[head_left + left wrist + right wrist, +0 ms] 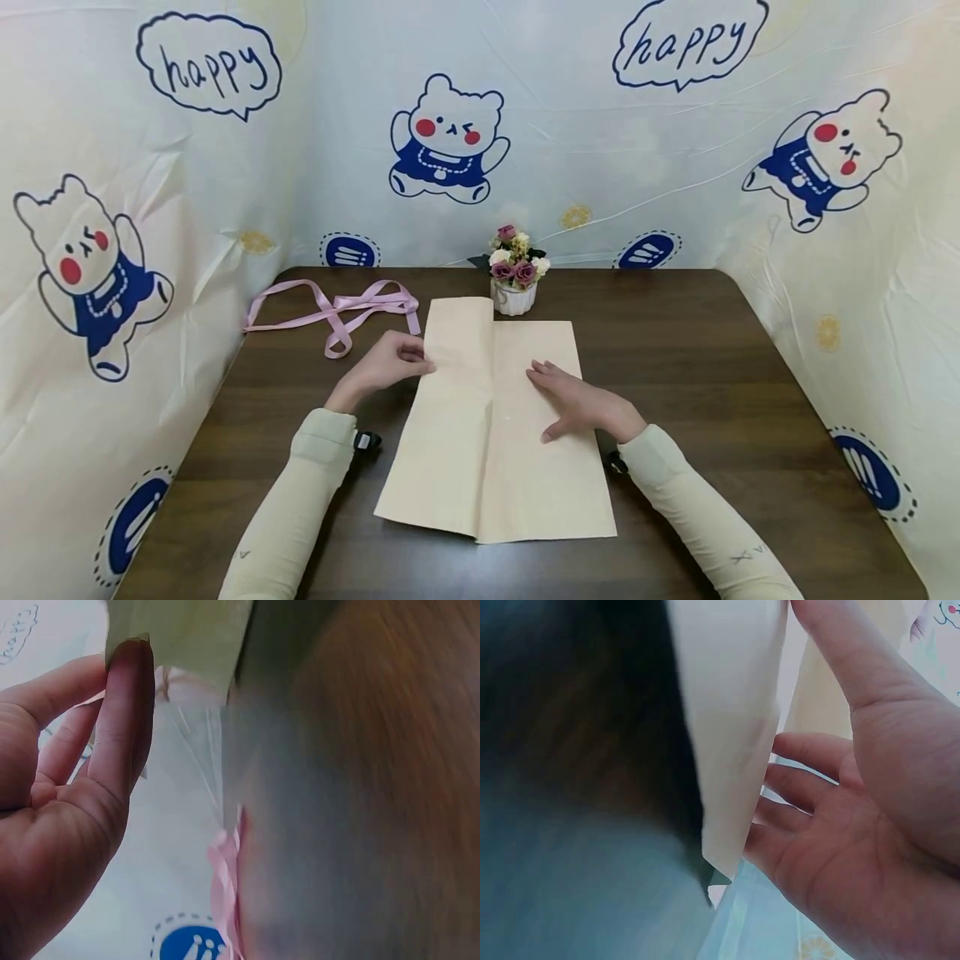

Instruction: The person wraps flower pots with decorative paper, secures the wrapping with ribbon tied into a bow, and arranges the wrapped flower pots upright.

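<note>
A cream sheet of paper [446,450] lies on the table with a fold line running down its middle. Its left panel stands a little raised and reaches farther back than the right one. My left hand [392,360] pinches the left edge of that panel; the left wrist view shows the fingertips [129,656] on the paper's border. On the right panel rests my right hand [581,404], its fingers spread and fairly straight. The right wrist view has those fingers [799,787] along the paper's pale surface.
A pink ribbon [330,312] lies loosely looped at the table's back left. Just behind the paper stands a small white pot of flowers [514,296]. The dark wooden table [720,400] backs onto a hanging cloth [555,125] printed with bears.
</note>
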`<state>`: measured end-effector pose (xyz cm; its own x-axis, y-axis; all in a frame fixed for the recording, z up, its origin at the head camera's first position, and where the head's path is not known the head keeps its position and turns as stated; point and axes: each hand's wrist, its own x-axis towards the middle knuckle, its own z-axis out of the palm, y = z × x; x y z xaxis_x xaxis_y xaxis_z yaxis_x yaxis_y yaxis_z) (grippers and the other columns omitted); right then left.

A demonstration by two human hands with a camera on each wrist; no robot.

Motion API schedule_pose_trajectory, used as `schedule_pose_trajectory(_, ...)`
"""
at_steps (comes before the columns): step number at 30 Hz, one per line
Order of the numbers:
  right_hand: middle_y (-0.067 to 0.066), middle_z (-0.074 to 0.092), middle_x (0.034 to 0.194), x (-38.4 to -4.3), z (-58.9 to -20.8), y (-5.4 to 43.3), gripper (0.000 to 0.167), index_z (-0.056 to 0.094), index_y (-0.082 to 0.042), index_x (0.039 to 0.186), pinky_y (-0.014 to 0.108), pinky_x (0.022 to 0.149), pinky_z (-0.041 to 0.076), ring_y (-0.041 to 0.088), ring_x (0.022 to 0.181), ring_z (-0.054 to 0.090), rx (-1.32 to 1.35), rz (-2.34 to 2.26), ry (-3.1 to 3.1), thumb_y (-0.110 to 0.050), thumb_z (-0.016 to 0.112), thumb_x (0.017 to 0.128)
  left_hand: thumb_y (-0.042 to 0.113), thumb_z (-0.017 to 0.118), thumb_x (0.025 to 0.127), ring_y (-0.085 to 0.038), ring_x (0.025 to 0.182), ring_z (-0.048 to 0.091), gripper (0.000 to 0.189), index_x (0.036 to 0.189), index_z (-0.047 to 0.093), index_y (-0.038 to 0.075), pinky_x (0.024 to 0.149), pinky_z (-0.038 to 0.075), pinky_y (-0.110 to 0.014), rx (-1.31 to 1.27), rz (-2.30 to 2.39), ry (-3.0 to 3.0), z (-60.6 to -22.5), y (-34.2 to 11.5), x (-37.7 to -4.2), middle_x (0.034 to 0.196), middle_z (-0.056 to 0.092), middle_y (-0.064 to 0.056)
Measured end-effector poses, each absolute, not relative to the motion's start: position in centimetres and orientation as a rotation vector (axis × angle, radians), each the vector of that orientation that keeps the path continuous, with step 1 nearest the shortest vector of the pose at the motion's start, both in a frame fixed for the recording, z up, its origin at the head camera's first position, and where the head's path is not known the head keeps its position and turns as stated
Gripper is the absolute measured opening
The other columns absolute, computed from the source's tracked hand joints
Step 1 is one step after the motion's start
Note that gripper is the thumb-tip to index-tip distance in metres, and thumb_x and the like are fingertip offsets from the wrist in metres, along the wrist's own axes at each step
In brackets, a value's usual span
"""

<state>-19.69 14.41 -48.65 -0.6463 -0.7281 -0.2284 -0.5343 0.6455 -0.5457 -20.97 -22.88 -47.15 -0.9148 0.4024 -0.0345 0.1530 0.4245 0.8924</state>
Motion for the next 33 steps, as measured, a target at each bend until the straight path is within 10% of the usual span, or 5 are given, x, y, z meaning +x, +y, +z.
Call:
schedule_pose_trajectory(27,0.024,0.013,0.168,-21.0,-47.7,18.5,0.113,0.024,0.004,0.159,0.059,0.121,0.018,0.046,0.154,0.009,-0.865,-0.564,2.433,-0.032,0.091,0.076,0.009,0.082,0.085,-0.023,0.086,0.067,0.039,0.115,0.069,-0.01,0.083,0.058,-0.04,0.247,1.25,2.644,-47.6,-25.7,-20.4,0.098,0.071,-0.018)
schedule_pose_trajectory(33,0.023,0.013,0.168,-21.3,-47.7,18.7,0.114,0.023,0.002,0.16,0.059,0.122,0.018,0.045,0.154,0.009,-0.845,-0.548,2.425,-0.032,0.091,0.075,0.005,0.086,0.078,-0.032,0.095,0.068,0.072,0.14,0.052,-0.009,0.086,0.057,-0.047,0.216,1.16,2.778,-47.4,-24.3,-20.1,0.11,0.068,-0.023)
